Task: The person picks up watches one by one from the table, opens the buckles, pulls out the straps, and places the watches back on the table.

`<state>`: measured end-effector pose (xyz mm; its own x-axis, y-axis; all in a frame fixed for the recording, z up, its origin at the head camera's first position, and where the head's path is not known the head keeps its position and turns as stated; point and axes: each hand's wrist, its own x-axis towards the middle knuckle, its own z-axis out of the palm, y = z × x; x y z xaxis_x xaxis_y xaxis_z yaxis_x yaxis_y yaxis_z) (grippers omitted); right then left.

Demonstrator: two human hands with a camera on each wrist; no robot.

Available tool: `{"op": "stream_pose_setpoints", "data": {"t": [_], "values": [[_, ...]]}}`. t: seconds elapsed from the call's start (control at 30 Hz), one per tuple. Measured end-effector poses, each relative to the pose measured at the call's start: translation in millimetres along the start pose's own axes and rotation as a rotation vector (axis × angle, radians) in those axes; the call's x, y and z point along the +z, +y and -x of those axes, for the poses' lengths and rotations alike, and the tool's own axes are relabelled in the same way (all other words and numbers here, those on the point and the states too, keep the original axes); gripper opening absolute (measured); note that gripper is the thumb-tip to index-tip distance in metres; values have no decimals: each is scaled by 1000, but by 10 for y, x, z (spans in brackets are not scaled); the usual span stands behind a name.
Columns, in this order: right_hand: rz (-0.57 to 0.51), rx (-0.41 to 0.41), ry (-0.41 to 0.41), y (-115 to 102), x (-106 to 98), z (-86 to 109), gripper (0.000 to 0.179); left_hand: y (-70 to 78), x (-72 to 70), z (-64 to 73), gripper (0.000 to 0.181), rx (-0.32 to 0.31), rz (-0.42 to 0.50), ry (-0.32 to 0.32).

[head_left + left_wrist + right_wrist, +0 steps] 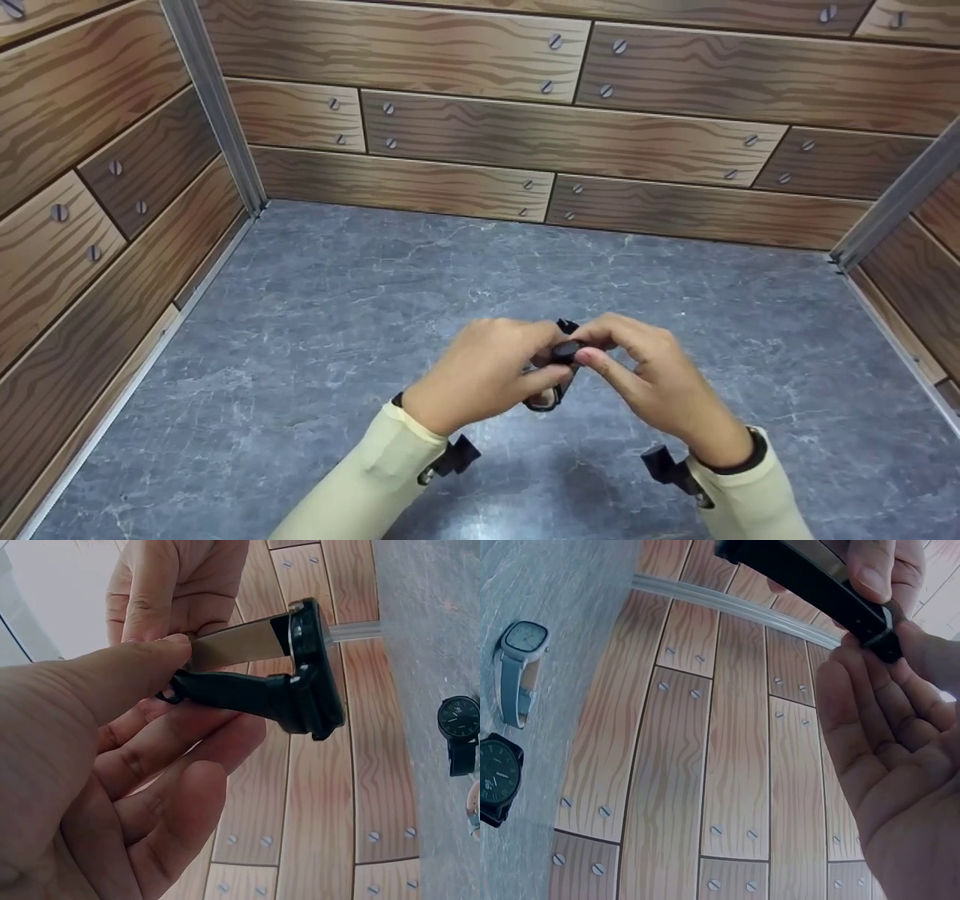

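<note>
Both hands hold a dark wristwatch (319, 682) in front of me, above the table. Its black strap (817, 589) forms a loop, with a lighter brownish inner face showing in the left wrist view. My left hand (491, 367) pinches the strap between thumb and fingers. Facing it, my right hand (649, 367) pinches the strap's end at the buckle (885, 637). The watch's dial faces away from the left wrist camera. In the head view the fingers cover most of it; only dark bits show among and below them.
On the grey marbled table (360, 300) lie a black round-dial watch (499, 772) and a square silver watch (526, 637) with a grey strap. Wood-patterned panels (465, 135) wall the table at the back and both sides, with metal posts (225, 112) at the corners.
</note>
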<state>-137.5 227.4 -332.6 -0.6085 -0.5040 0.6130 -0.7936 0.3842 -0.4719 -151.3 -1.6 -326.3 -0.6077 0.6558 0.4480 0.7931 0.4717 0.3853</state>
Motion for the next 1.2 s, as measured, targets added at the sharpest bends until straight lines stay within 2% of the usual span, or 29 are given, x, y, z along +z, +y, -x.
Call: {"op": "stream_pose_setpoints", "data": {"t": [0.27, 0.5, 0.6, 0.73, 1.0, 1.07, 1.2], "values": [[-74, 19, 18, 14, 2, 14, 31, 0, 21, 6, 16, -23, 93, 42], [-115, 22, -62, -3, -36, 14, 39, 11, 3, 6, 16, -51, 148, 64], [-112, -11, -44, -1, -33, 0, 43, 13, -11, 8, 17, -71, 176, 66], [-123, -41, 3, 15, -36, -15, 37, 8, -22, 11, 17, -82, 205, 65], [-122, -53, 17, 33, -23, 3, 31, -18, -36, 17, 17, -34, 159, 42], [-108, -58, 17, 40, -20, 6, 34, -22, -35, 16, 17, -14, 136, 62], [-45, -84, 16, 62, -12, 8, 42, -20, -32, 7, 15, 53, 71, 148]]}}
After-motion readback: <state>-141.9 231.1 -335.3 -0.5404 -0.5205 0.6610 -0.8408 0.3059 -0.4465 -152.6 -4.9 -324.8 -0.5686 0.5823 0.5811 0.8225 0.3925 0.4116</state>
